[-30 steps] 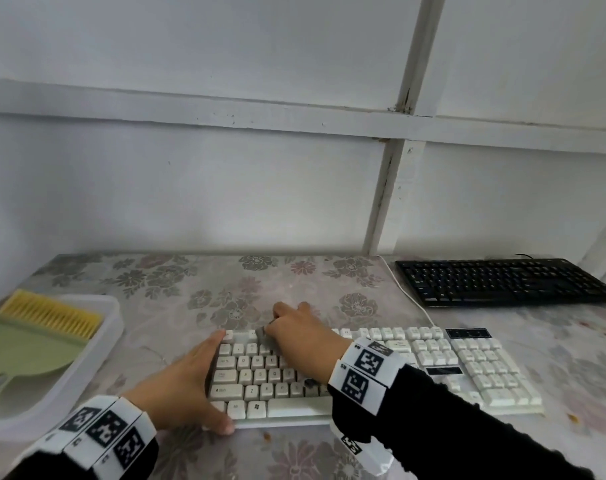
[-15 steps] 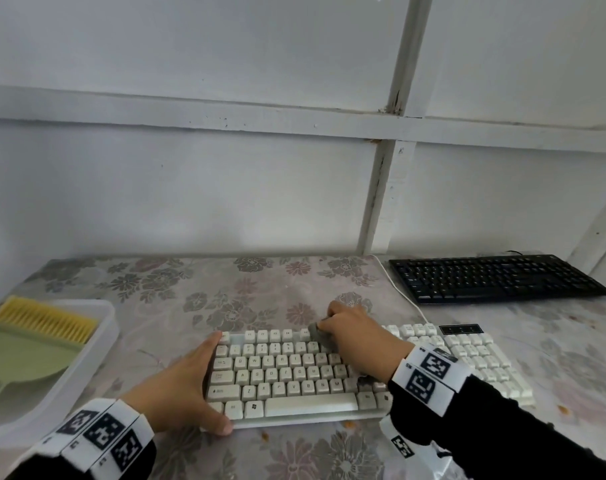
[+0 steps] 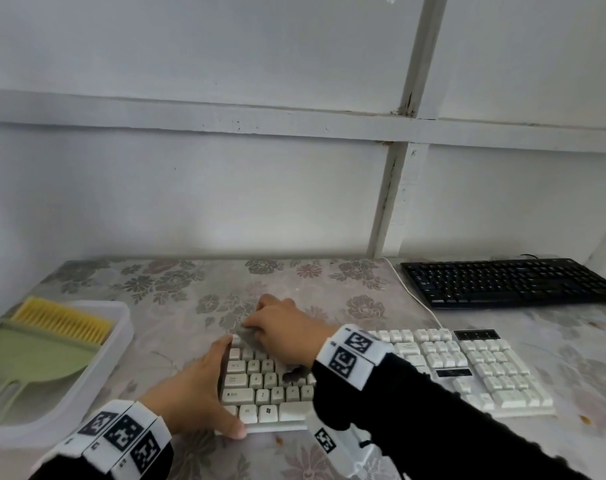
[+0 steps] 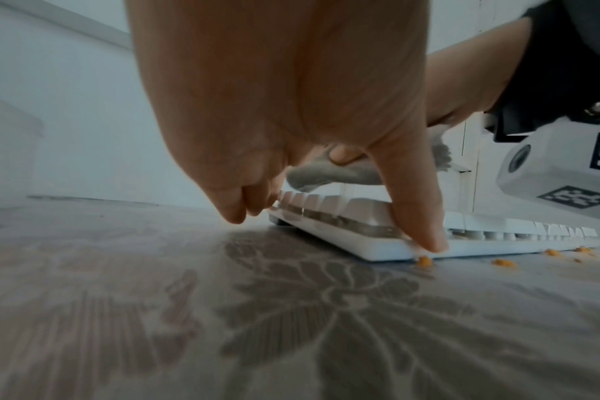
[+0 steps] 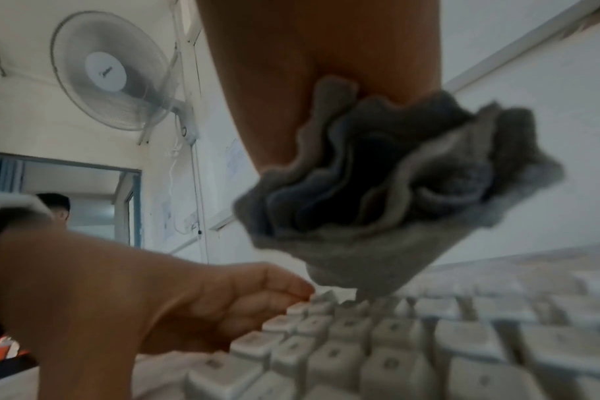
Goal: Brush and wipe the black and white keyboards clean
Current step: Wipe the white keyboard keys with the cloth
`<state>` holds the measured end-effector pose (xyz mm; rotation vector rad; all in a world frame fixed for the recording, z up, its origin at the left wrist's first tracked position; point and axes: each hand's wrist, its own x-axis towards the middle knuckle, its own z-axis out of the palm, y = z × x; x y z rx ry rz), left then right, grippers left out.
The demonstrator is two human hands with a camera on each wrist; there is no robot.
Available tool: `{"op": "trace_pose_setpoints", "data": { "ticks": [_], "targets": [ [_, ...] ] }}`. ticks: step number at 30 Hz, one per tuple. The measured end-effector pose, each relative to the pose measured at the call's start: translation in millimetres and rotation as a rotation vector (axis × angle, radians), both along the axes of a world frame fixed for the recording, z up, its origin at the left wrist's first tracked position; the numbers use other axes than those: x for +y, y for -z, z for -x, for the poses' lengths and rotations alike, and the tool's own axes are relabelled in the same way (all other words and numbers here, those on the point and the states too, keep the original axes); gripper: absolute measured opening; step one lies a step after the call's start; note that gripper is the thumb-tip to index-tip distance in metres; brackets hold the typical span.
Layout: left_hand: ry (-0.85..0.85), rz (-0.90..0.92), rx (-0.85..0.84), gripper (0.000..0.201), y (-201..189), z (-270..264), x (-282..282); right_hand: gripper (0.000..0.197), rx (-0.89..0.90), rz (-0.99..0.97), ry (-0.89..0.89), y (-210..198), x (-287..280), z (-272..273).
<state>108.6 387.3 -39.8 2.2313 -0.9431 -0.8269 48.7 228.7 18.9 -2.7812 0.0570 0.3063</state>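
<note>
Lower centre of the head view: white keyboard (image 3: 381,375) flat on the floral tablecloth (image 3: 190,299), black keyboard (image 3: 509,282) upper right, well apart, untouched. Right hand (image 3: 287,336) bunches a grey cloth (image 5: 394,184) in curled fingers, cloth pressed on the top-left key row. Left hand (image 3: 197,393) braces the keyboard's left end, fingers fairly straight, thumb (image 4: 415,216) on the front edge, nothing gripped. Cloth looks soft and crumply, best kept bunched in the fist. Keyboard looks light, rigid plastic, likely to slide, so hold its end edge, not the keys. Orange crumbs (image 4: 425,261) lie by the front edge. Brush and dustpan (image 3: 48,344) sit in a tray (image 3: 121,341), left side.
</note>
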Motion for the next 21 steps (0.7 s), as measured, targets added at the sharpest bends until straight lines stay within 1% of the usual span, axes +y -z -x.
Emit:
{"op": "trace_pose_setpoints", "data": {
  "ticks": [3,7,10,11,15,17,21],
  "targets": [
    [0.003,0.025,0.000,0.123,-0.3,0.5,-0.1,0.026,0.012,0.106,-0.045,7.1,7.7,-5.8],
    [0.008,-0.013,-0.015,0.126,0.3,1.3,-0.3,0.020,-0.062,0.158,-0.002,17.5,-3.6,2.7],
    [0.003,-0.046,-0.032,0.126,0.5,1.7,0.1,0.013,-0.076,0.212,0.038,18.2,-25.2,15.2],
    [0.003,-0.055,-0.040,0.126,0.4,1.9,0.1,0.015,-0.079,0.206,0.055,18.1,-33.8,20.3],
    [0.002,-0.048,-0.038,0.128,-0.1,2.2,-1.0,0.042,-0.091,0.178,0.125,25.3,-70.6,38.9],
    [0.000,-0.046,-0.037,0.126,-0.4,2.6,-1.1,0.043,-0.082,0.190,0.187,28.1,-90.0,47.9],
    [0.001,-0.048,-0.026,0.129,-0.5,2.7,-1.4,0.042,0.033,0.264,0.280,18.8,-111.4,54.0]
  ]
}}
